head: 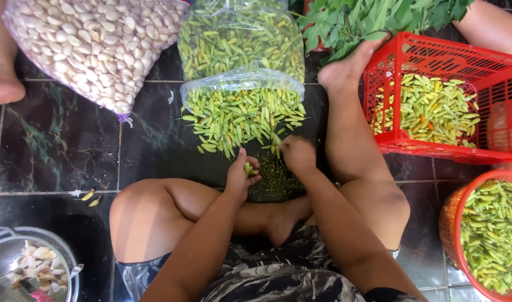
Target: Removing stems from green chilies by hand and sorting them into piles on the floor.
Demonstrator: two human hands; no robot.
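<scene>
My left hand (242, 174) is closed around a few small green chilies. My right hand (297, 153) is blurred, its fingers pinched at a chili by the near edge of the chili pile (239, 117). That pile of yellow-green chilies spills onto the dark tiled floor from a clear plastic bag (242, 42). Below my hands lies a small heap of dark green stems (275, 179). I sit on the floor with my legs folded around this spot.
A big clear bag of peeled garlic cloves (94, 45) lies at top left. A red square crate (435, 145) and a round red basket (463, 223) at right hold chilies. A metal colander (71, 268) with garlic scraps sits bottom left. Leafy greens (373, 19) lie at top.
</scene>
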